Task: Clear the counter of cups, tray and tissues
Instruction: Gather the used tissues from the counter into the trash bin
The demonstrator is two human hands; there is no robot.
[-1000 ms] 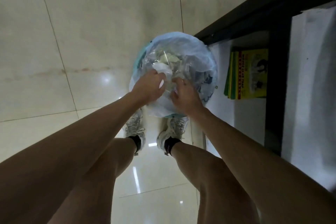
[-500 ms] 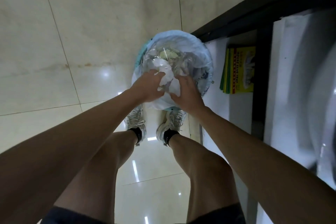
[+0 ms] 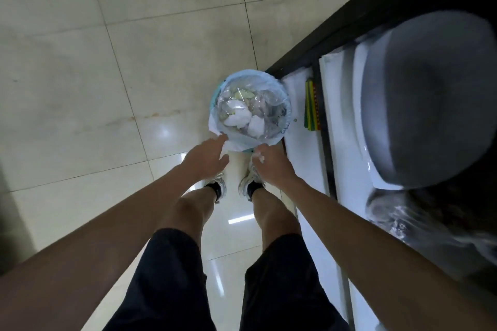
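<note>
A waste bin lined with a pale blue bag (image 3: 282, 94) stands on the floor in front of my feet. Crumpled white tissues (image 3: 242, 118) and clear plastic rubbish lie on top inside it. My left hand (image 3: 207, 158) hovers just short of the bin's near rim, fingers spread, holding nothing. My right hand (image 3: 271, 166) is beside it, also short of the rim, with fingers curled down. A small white bit shows at its fingertips; I cannot tell whether it is held.
A dark counter edge (image 3: 349, 16) runs along the right. A blurred grey round object (image 3: 430, 97) and crinkled clear plastic (image 3: 403, 220) sit on the white top. Yellow-green books (image 3: 312, 105) stand on a shelf beside the bin. Glossy tiled floor (image 3: 107, 88) lies to the left.
Both hands have lifted out of the bin and drawn back toward me, leaving the white tissues inside. My head has risen, so the bin looks smaller and the countertop shows.
</note>
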